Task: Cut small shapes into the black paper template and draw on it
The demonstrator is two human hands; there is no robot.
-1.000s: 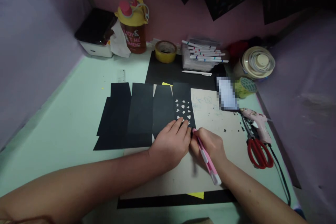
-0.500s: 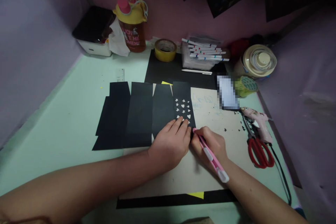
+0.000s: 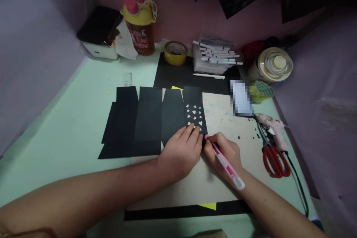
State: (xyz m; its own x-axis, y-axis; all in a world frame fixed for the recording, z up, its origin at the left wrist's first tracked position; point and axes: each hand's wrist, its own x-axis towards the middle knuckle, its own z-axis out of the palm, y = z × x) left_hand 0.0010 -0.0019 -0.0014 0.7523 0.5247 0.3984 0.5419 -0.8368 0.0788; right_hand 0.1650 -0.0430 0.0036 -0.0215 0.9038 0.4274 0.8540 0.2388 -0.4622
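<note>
A dark folded card sheet point(image 3: 149, 119) lies across a pale board point(image 3: 184, 189). Star and heart cut-outs show pale in its right panel. My left hand point(image 3: 182, 150) lies flat on that panel's lower part, fingers spread a little and holding nothing. In my right hand point(image 3: 223, 152) is a pink craft knife point(image 3: 227, 167), gripped like a pen. Its tip end meets the card's right edge, close beside my left fingertips; the blade itself is too small to make out.
Red-handled scissors point(image 3: 276, 161) and a pink glue gun point(image 3: 275, 128) with a cable lie at the right, near a phone point(image 3: 242, 98). Behind are yellow tape point(image 3: 175, 54), a box of white pens point(image 3: 214, 57), a bottle point(image 3: 141, 33) and a white box point(image 3: 100, 50).
The craft knife's rear end has shifted slightly right and up with my right hand. My left hand stays in place on the card.
</note>
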